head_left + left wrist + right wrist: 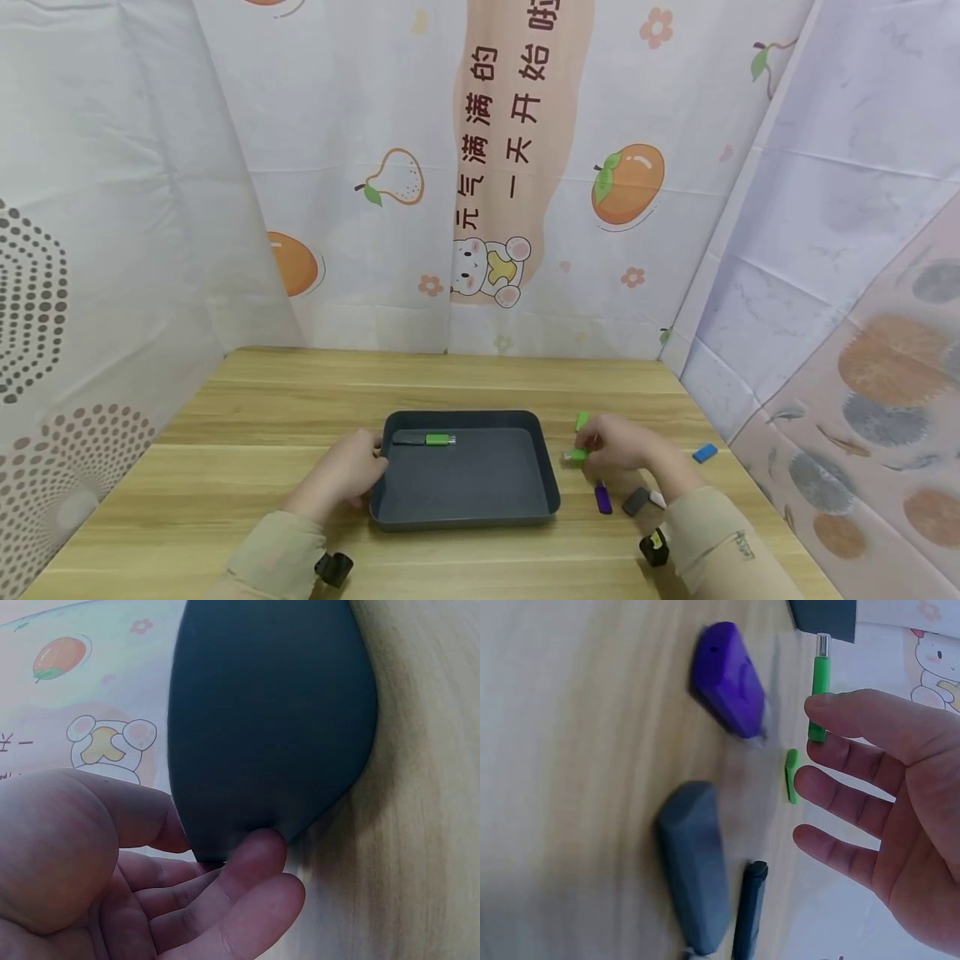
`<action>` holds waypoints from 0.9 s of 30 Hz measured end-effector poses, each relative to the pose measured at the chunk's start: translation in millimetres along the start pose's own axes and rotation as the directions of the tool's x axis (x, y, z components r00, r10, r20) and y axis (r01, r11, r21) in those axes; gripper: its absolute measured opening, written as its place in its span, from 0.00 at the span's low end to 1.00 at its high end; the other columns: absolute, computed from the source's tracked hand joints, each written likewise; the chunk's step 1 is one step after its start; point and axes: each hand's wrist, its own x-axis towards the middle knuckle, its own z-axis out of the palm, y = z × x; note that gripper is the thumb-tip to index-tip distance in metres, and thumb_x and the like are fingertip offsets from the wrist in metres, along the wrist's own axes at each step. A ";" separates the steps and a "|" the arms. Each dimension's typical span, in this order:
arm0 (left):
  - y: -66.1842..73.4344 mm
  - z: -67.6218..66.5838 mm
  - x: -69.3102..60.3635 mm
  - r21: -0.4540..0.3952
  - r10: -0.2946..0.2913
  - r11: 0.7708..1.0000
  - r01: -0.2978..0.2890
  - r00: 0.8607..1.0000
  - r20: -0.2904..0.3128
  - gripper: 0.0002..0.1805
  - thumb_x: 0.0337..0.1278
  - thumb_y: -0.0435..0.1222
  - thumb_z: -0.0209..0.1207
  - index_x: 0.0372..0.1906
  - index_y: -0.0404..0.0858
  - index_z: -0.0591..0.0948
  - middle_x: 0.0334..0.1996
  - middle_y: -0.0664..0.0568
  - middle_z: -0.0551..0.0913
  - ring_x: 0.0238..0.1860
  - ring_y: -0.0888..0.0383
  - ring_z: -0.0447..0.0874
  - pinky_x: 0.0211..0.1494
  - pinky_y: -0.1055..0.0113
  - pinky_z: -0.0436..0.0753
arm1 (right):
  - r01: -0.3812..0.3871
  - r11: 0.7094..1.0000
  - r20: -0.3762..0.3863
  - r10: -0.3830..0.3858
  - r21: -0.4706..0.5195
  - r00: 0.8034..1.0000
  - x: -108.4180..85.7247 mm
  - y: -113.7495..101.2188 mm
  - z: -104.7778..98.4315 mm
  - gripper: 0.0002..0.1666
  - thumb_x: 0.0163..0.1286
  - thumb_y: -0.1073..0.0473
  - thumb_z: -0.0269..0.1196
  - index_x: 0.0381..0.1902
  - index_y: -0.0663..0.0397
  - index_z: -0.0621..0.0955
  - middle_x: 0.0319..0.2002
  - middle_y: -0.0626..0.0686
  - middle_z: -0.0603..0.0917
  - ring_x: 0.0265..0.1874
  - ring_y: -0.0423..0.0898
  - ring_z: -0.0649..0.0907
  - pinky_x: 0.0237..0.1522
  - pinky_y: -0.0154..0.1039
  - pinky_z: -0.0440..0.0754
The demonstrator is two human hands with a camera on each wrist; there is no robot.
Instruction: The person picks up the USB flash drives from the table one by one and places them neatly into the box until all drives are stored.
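A dark grey tray (483, 487) lies on the wooden table. My left hand (356, 468) grips its left wall; in the left wrist view, the fingertips (259, 859) press the outside of the wall (274, 712). Inside the tray, near its far left, a dark grey stick (408, 438) lies end to end with a green USB flash drive (438, 439). To the right of the tray, my right hand (618, 443) pinches another green USB flash drive (821, 679) between thumb and forefinger, metal plug pointing away from the hand. The other right fingers are spread.
Around the right hand lie a small green piece (582, 420), a purple USB drive (603, 499), a dark grey one (636, 500) and a whitish one (657, 498). Farther right is a blue one (705, 452). Printed curtains (360, 267) enclose the table's back and sides.
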 end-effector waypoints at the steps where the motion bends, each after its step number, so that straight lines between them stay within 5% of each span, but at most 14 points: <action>1: 0.1 0.0 0.0 -0.001 -0.001 1.000 0.001 1.000 0.001 0.23 0.63 0.28 0.54 0.63 0.25 0.77 0.28 0.46 0.80 0.18 0.53 0.81 0.17 0.62 0.83 | 0.001 1.000 -0.002 -0.001 0.006 1.000 -0.2 0.0 -2.0 0.09 0.59 0.67 0.70 0.36 0.48 0.87 0.34 0.42 0.83 0.35 0.42 0.81 0.37 0.41 0.82; 14: 0.2 0.3 -0.1 -0.008 0.004 1.000 -0.004 1.000 -0.003 0.24 0.63 0.27 0.53 0.63 0.25 0.77 0.29 0.46 0.80 0.19 0.53 0.81 0.17 0.62 0.83 | -0.001 0.999 -0.051 -0.001 -0.043 0.999 1.5 -3.7 -26.1 0.08 0.63 0.64 0.70 0.38 0.46 0.86 0.37 0.41 0.83 0.38 0.44 0.83 0.41 0.42 0.83; 27: -0.1 0.5 1.0 0.003 0.007 1.000 -0.007 1.000 -0.002 0.25 0.63 0.27 0.54 0.64 0.23 0.75 0.28 0.46 0.81 0.18 0.53 0.82 0.16 0.62 0.83 | 0.005 1.000 -0.081 -0.003 0.028 0.997 11.9 -8.1 -43.2 0.06 0.66 0.62 0.69 0.41 0.48 0.87 0.36 0.42 0.84 0.37 0.42 0.82 0.39 0.42 0.82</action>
